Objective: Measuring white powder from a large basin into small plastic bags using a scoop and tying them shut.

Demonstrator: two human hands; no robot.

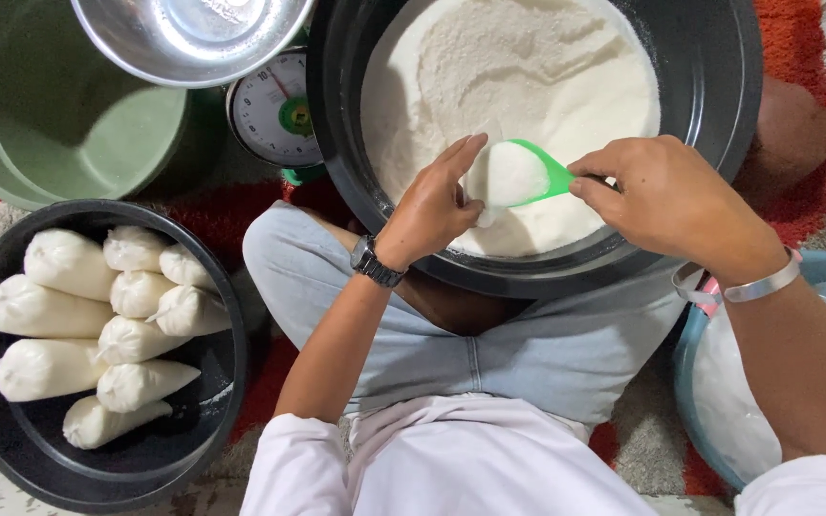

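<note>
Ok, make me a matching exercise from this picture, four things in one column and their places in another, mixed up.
Things:
1. green scoop
2. filled bags
3. kitchen scale
4. green tub

Places:
A. top left corner
B. black basin at lower left
C. between right hand and left hand, over the white powder
D. under the metal bowl

Pairs: 1-C, 2-B, 3-D, 4-A

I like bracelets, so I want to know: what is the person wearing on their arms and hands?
Both arms are bare up to pushed-up white sleeves. The left hand has a dark wristwatch with a metal band at its wrist. The right hand has a plain silver bangle bracelet at its wrist. No gloves and no rings show.
</note>
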